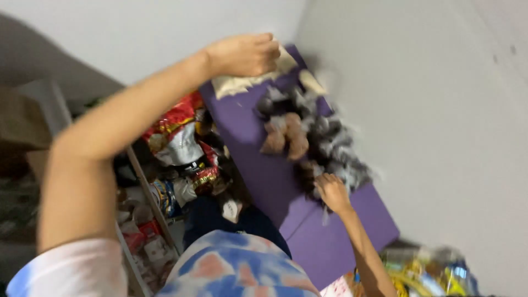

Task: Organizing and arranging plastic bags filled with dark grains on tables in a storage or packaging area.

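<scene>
A pale sheet [247,82] at the far end of the purple board [264,170] is gripped by the closed left hand [245,54]. The right hand [331,191] is pressed on the near edge of the dark crumpled heap [324,143] mid-board; its fingers cannot be made out. Sorting seems underway, so a firmer hold on the heap is judged necessary.

purple board [258,165]: matt, smooth | snack bags [184,137]: glossy plastic | shirt [236,269]: cloth

Motion blur smears the grey-brown heap [313,140] on the purple board [258,165].
</scene>
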